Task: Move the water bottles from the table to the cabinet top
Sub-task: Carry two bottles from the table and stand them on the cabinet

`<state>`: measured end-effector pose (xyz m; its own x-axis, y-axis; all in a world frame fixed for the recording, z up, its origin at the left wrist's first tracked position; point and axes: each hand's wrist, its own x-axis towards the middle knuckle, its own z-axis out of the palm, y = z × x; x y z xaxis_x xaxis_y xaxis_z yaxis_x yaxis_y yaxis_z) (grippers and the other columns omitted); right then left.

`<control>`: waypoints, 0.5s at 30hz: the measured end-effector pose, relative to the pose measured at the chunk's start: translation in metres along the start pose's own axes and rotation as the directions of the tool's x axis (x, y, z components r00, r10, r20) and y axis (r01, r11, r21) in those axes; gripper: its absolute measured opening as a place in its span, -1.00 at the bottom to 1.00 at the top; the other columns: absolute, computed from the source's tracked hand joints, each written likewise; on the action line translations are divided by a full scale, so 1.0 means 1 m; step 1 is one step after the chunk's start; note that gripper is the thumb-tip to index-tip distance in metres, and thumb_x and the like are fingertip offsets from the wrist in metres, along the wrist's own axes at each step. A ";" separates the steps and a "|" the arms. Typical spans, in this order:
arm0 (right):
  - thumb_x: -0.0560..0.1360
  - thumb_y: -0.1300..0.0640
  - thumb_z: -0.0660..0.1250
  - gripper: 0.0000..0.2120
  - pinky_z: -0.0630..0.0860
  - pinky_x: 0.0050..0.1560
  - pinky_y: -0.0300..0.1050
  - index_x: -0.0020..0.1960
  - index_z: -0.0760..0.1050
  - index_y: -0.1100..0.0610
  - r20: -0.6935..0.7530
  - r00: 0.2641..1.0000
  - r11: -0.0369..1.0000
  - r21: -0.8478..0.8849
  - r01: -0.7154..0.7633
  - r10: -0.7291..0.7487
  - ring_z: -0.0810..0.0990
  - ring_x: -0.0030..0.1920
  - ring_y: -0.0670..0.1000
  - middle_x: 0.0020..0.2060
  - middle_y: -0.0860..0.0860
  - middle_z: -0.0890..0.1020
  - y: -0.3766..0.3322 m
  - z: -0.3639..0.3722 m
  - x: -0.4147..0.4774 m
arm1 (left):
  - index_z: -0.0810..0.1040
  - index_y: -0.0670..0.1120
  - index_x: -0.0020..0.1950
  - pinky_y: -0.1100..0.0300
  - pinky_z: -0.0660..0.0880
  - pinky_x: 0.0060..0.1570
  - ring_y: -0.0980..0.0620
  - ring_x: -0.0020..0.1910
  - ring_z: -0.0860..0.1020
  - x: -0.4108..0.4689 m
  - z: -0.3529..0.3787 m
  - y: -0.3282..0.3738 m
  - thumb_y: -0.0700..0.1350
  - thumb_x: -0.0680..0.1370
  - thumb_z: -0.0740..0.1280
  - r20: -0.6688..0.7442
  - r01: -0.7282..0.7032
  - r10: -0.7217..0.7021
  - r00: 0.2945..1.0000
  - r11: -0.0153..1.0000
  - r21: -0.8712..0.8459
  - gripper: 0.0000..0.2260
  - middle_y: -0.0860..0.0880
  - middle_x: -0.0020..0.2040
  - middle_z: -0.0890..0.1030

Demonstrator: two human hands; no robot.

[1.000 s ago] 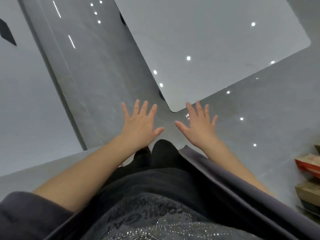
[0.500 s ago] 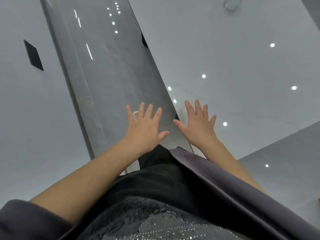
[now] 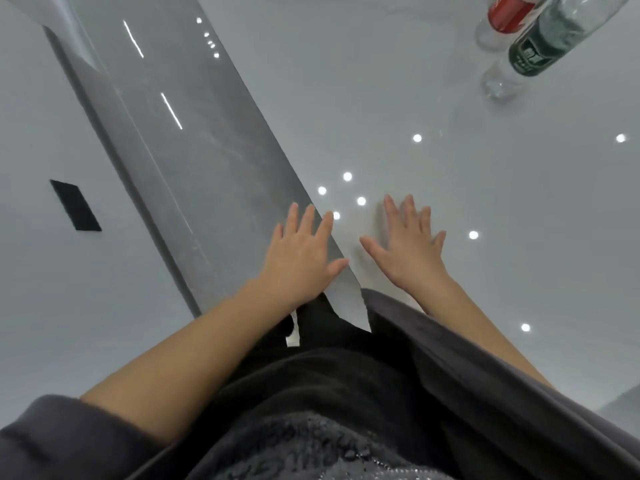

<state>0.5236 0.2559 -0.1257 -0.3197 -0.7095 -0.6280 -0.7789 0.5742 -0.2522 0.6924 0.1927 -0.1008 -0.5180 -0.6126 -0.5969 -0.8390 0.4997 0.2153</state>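
Two clear water bottles stand on the glossy white table at the far upper right: one with a dark green label and, behind it, one with a red label, its top cut off by the frame. My left hand hovers flat over the table's left edge, fingers spread, holding nothing. My right hand is spread just above the tabletop, also empty. Both hands are well short of the bottles.
A strip of shiny grey floor runs between the table and a white wall on the left, which carries a small black rectangle. My dark clothing fills the bottom of the view.
I have moved closer to the table, which now fills the right side. The two bottles have come into view at the top right. Both hands stay spread and empty, the right now over the tabletop.
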 end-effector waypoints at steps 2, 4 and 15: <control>0.60 -0.26 0.11 -0.25 -0.17 0.49 0.38 0.61 -0.23 -0.08 -0.025 0.998 0.996 0.059 -0.062 0.064 -0.29 0.58 0.22 0.60 0.05 -0.24 -0.002 -0.019 0.015 | -0.11 -0.04 0.61 -0.17 -0.03 0.52 -0.19 0.58 -0.17 0.029 -0.019 -0.002 0.26 0.60 0.10 0.009 -0.048 0.048 0.999 0.998 0.034 -0.29 -0.14 0.61 -0.07; 0.60 -0.25 0.11 -0.24 -0.19 0.50 0.36 0.61 -0.23 -0.08 -0.061 0.989 0.984 0.121 -0.128 0.136 -0.30 0.58 0.21 0.60 0.05 -0.24 -0.002 -0.037 0.030 | -0.10 -0.04 0.60 -0.19 -0.06 0.51 -0.18 0.58 -0.16 0.060 -0.039 -0.003 0.26 0.60 0.10 0.014 -0.101 0.100 0.995 0.991 0.083 -0.29 -0.14 0.61 -0.06; 0.48 -0.20 0.40 0.00 -0.05 0.53 0.31 0.61 -0.24 -0.04 -0.131 0.795 0.610 0.717 -0.336 0.592 -0.16 0.60 0.16 0.62 -0.01 -0.12 0.000 -0.106 0.130 | -0.22 -0.02 0.60 -0.19 -0.07 0.51 -0.18 0.58 -0.15 0.242 -0.164 0.008 0.26 0.60 0.09 0.139 -0.413 0.389 0.911 0.873 0.259 -0.26 -0.12 0.61 -0.12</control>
<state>0.4245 0.1207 -0.1293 -0.7862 -0.2779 -0.5520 0.0190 0.8819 -0.4710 0.5328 -0.0522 -0.1164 -0.7752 -0.2786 -0.5670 -0.4757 0.8479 0.2338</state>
